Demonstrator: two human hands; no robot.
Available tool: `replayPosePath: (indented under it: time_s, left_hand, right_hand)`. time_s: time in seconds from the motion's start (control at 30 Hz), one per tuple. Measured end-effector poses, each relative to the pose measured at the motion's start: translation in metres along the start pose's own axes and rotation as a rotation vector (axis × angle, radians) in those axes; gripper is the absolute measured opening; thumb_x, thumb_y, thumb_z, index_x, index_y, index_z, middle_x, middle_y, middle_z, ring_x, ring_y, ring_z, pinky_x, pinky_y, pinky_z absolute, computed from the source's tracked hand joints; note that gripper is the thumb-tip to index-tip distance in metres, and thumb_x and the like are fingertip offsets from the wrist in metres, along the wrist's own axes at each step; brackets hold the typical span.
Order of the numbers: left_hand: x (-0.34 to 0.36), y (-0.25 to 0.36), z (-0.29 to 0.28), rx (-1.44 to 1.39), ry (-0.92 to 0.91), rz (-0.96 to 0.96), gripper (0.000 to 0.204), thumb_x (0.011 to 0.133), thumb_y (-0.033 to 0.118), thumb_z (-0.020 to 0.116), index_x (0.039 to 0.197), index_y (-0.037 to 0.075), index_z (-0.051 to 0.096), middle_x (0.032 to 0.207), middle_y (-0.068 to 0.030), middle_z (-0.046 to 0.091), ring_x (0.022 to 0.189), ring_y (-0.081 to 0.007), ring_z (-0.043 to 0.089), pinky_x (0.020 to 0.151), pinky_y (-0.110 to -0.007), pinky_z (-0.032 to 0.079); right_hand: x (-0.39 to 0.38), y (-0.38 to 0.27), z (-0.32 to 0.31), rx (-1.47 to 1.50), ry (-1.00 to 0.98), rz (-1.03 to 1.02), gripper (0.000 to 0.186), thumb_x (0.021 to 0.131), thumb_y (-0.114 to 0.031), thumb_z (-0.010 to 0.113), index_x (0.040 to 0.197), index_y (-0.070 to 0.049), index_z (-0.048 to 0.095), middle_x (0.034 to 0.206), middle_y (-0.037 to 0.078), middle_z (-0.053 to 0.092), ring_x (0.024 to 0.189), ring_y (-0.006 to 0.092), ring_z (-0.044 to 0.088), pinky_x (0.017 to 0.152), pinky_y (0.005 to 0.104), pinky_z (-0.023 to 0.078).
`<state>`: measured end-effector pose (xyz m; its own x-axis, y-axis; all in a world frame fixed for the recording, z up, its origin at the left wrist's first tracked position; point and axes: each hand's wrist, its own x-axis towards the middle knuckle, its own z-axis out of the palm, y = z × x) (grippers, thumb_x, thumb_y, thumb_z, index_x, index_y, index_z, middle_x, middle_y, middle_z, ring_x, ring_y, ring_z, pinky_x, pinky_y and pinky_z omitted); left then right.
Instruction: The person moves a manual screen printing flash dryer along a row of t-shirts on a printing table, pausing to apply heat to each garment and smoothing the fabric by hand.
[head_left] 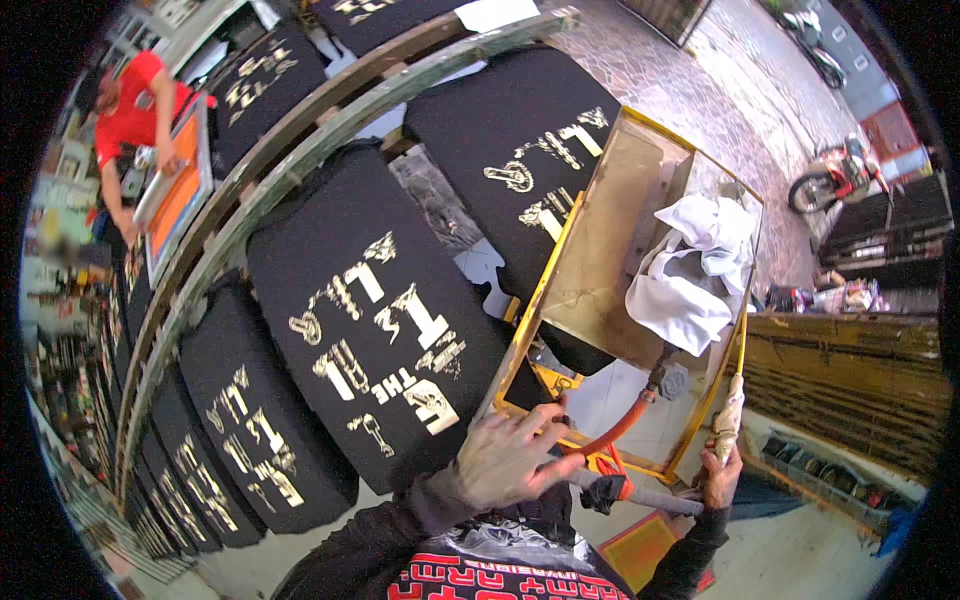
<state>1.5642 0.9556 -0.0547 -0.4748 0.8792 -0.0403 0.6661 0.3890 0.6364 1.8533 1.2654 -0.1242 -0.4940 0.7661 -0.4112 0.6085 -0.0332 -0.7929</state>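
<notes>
A yellow metal frame [572, 235] with a tan panel stands tilted before me, beside the printed shirts. My right hand [720, 478] is closed around the lower end of its cloth-wrapped handle [730, 420], at the frame's near right. My left hand [512, 455] hovers or rests by the near left corner, fingers spread, holding nothing; whether it touches the frame I cannot tell. An orange hose [618, 428] curves past those fingers up to a metal fitting [655, 380]. Crumpled white cloth [680, 300] lies over the frame's right part. A grey pipe [660, 498] runs between my hands.
Black shirts [350, 230] with pale prints lie in rows on the left, with a long wooden rail [300, 165] behind them. Beyond it a person in red [140, 115] works over an orange screen [180, 190]. A motorcycle [835, 180] stands at right; crates [820, 480] sit lower right.
</notes>
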Motion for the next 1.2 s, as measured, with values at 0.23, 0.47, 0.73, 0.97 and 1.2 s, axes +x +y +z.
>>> replayPosePath:
  time_s: [0.23,0.47,0.73,0.97,1.2]
  left_hand:
    - [-0.010,0.018,0.038,0.165,0.268,-0.085,0.033,0.090,0.041,0.062,0.075,0.018,0.079,0.059,-0.0066,0.066,0.052,-0.0258,0.064,0.057,-0.040,0.049]
    - [-0.029,0.068,0.061,0.133,0.315,-0.229,0.039,0.088,0.038,0.058,0.063,0.013,0.074,0.053,-0.0101,0.061,0.049,-0.0292,0.062,0.056,-0.041,0.047]
    - [-0.047,0.100,0.072,0.160,0.420,-0.290,0.040,0.089,0.033,0.056,0.057,0.012,0.069,0.052,-0.0093,0.061,0.050,-0.0285,0.061,0.057,-0.041,0.045]
    - [-0.058,0.122,0.098,0.098,0.573,-0.331,0.037,0.091,0.030,0.058,0.060,0.013,0.069,0.056,-0.0073,0.063,0.052,-0.0264,0.063,0.057,-0.040,0.045]
    - [-0.050,0.157,0.117,0.097,0.593,-0.425,0.039,0.091,0.039,0.063,0.065,0.011,0.072,0.062,-0.0063,0.068,0.055,-0.0265,0.065,0.058,-0.043,0.045]
  right_hand:
    - [0.016,0.016,-0.011,0.030,-0.016,-0.177,0.032,0.079,-0.012,0.071,0.108,0.001,0.062,0.091,0.004,0.063,0.086,0.0172,0.059,0.077,0.0319,0.048]
    - [0.051,0.032,-0.052,-0.019,-0.162,-0.242,0.043,0.080,-0.015,0.070,0.117,0.002,0.060,0.099,0.005,0.065,0.085,0.0180,0.060,0.078,0.0332,0.050]
    - [0.035,-0.031,-0.043,-0.016,-0.245,-0.127,0.028,0.078,-0.007,0.064,0.105,-0.001,0.059,0.088,0.002,0.060,0.073,0.0128,0.055,0.066,0.0288,0.045]
    - [0.088,-0.013,-0.057,-0.040,-0.332,-0.289,0.022,0.075,-0.009,0.065,0.096,-0.002,0.060,0.076,0.001,0.058,0.063,0.0103,0.054,0.056,0.0259,0.043]
    - [0.112,-0.070,-0.058,-0.285,-0.394,-0.292,0.009,0.081,-0.012,0.062,0.086,-0.004,0.062,0.073,0.001,0.060,0.063,0.0098,0.054,0.056,0.0264,0.042]
